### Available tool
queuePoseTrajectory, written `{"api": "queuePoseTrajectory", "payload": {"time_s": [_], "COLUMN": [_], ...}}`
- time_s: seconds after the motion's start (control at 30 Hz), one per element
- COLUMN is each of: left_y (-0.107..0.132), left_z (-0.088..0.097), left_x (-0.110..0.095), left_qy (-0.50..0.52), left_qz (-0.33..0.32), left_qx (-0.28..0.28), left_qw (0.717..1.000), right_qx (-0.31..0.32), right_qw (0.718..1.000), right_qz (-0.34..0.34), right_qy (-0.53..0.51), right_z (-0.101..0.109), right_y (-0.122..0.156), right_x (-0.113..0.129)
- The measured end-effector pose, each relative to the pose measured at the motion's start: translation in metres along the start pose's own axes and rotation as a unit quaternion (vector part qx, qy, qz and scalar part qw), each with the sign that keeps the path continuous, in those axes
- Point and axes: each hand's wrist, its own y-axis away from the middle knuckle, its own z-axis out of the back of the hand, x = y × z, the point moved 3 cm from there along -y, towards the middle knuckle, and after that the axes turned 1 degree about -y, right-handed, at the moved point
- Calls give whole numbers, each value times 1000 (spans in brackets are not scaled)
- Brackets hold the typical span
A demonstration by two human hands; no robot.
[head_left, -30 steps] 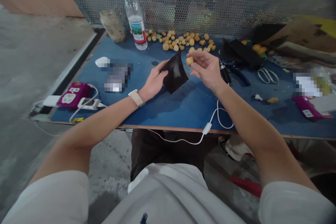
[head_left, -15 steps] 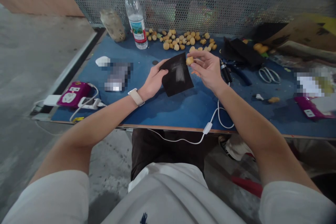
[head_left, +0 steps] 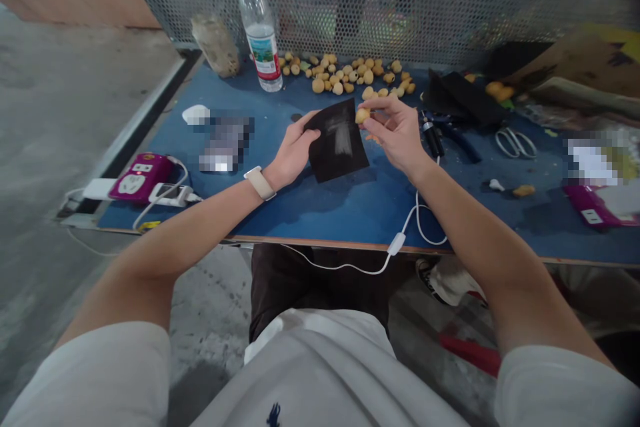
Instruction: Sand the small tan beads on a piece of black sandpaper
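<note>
My left hand (head_left: 295, 150) grips the left edge of a square sheet of black sandpaper (head_left: 333, 163), thumb on top. A pale, dusty scuffed patch runs across the middle of the sheet. Between thumb and fingers of my right hand (head_left: 395, 130) is a small round tan gourd (head_left: 363, 115), held at the sheet's upper right edge; whether it touches the sheet I cannot tell. Behind both hands lies a loose spread of similar small gourds (head_left: 345, 73) on the blue table (head_left: 310, 217).
A water bottle (head_left: 264, 53) and a bag (head_left: 216, 47) stand at the back left. Nearer are a phone (head_left: 226, 143) and a purple power strip (head_left: 141, 177). To the right lie a black corded tool (head_left: 433, 140), scissors (head_left: 516, 143) and a second purple strip (head_left: 593, 207). A perforated screen (head_left: 330, 7) closes the back.
The gourd in my right hand appears slightly turned. Both hands and the sandpaper keep nearly the same place; the view has shifted a little.
</note>
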Motion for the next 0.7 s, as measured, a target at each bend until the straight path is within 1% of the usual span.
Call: {"api": "queuePoseTrajectory", "payload": {"time_s": [0.17, 0.27, 0.4, 0.5, 0.7], "left_y": [0, -2, -4, -5, -6], "left_z": [3, 6, 9, 11, 16], "left_x": [4, 9, 12, 12, 8], "left_qy": [-21, -37, -43, -47, -76], "left_qz": [-6, -12, -15, -17, -20], "left_qx": [-19, -28, -27, -27, -46], "left_qw": [1000, 999, 999, 998, 996], "right_qx": [-2, 1, -1, 1, 33], "right_qw": [1000, 1000, 999, 999, 997], "right_qz": [3, -11, -26, -29, -50], "right_qy": [-1, 10, 27, 33, 47], "right_z": [1, 1, 0, 0, -3], "right_y": [0, 0, 0, 1, 6], "right_x": [3, 5, 5, 4, 2]}}
